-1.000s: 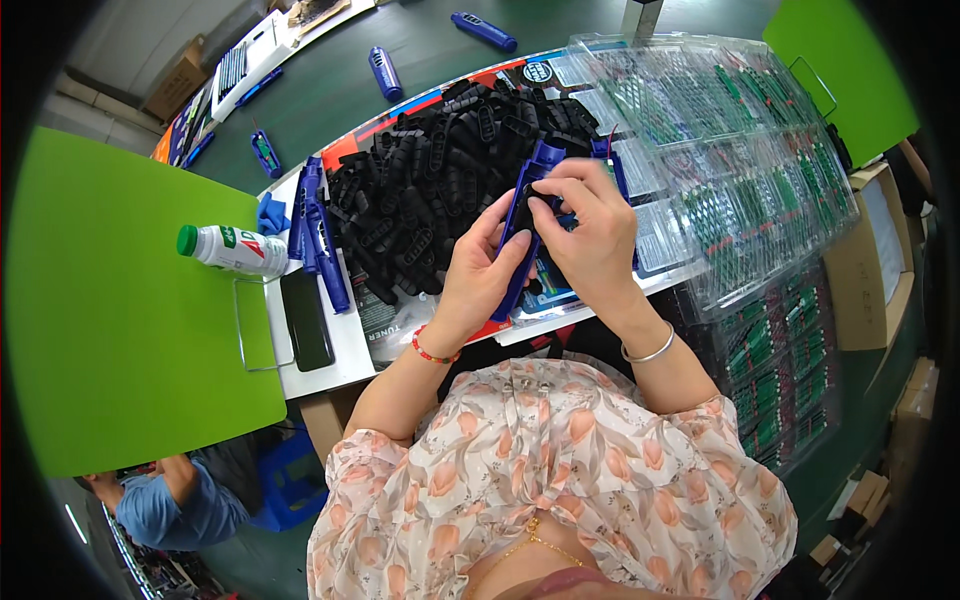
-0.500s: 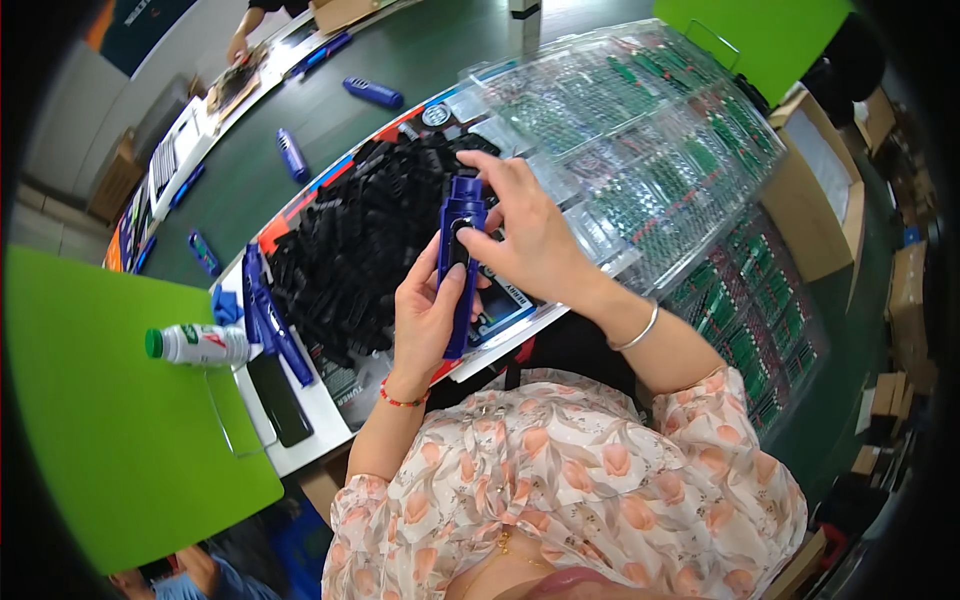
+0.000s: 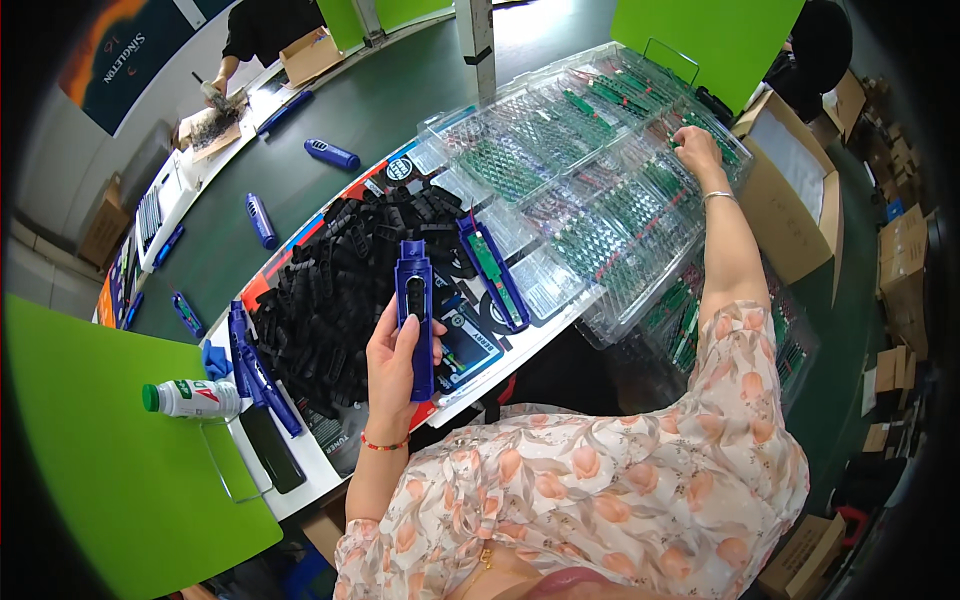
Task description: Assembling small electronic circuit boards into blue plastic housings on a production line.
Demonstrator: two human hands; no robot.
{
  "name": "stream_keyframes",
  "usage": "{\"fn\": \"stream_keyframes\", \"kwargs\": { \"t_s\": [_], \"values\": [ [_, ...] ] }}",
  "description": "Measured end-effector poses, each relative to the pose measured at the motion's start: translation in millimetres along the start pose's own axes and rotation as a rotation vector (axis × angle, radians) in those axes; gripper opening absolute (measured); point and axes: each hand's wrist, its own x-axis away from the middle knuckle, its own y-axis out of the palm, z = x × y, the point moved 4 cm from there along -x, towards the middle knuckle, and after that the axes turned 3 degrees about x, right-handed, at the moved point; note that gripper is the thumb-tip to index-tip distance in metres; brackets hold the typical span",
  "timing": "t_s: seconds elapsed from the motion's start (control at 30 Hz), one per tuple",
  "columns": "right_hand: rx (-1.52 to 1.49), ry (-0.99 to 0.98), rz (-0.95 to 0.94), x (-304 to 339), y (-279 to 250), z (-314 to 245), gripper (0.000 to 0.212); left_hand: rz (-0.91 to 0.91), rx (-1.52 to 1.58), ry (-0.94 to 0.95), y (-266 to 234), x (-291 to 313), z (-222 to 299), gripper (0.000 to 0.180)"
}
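Note:
My left hand [image 3: 393, 365] is closed round a blue plastic housing half [image 3: 421, 385], held upright above the table edge, thumb on its front. A black insert [image 3: 415, 298] sits in the housing's slot. At the far right, my right hand [image 3: 698, 150] is over a clear compartment tray [image 3: 520, 212] of green circuit boards. Its fingers are pinched together among the boards; what is between the fingertips is hidden. Between the hands lies another blue housing half [image 3: 513, 316] with a green circuit board [image 3: 489, 262] in it. A heap of black plastic parts [image 3: 330, 285] lies beside my left hand.
Left of the heap are several blue housings [image 3: 275, 398], a white bottle with a green cap [image 3: 195, 398] and a dark phone [image 3: 272, 448]. More blue pieces [image 3: 331, 154] lie on the green surface beyond. An open cardboard box [image 3: 790, 190] stands right of the tray. A person's hand [image 3: 213, 92] works at far left.
My right hand has left the blue housing and moved right and away to the circuit-board tray. The housing with the green board is now uncovered. My left hand still holds its housing.

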Motion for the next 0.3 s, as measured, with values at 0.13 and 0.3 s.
{"fn": "stream_keyframes", "kwargs": {
  "t_s": [0.13, 0.3],
  "values": [
    [0.039, -0.176, -0.183, -11.2, -3.4, 2.7, 0.031, -0.002, -0.011, -0.015, -0.3, -2.7, -3.4, 0.04],
    [0.108, -0.235, -0.257, -13.8, -10.1, 1.9, 0.038, -0.022, 0.014, -0.014, 4.3, -6.0, -4.3, 0.041]
  ]
}}
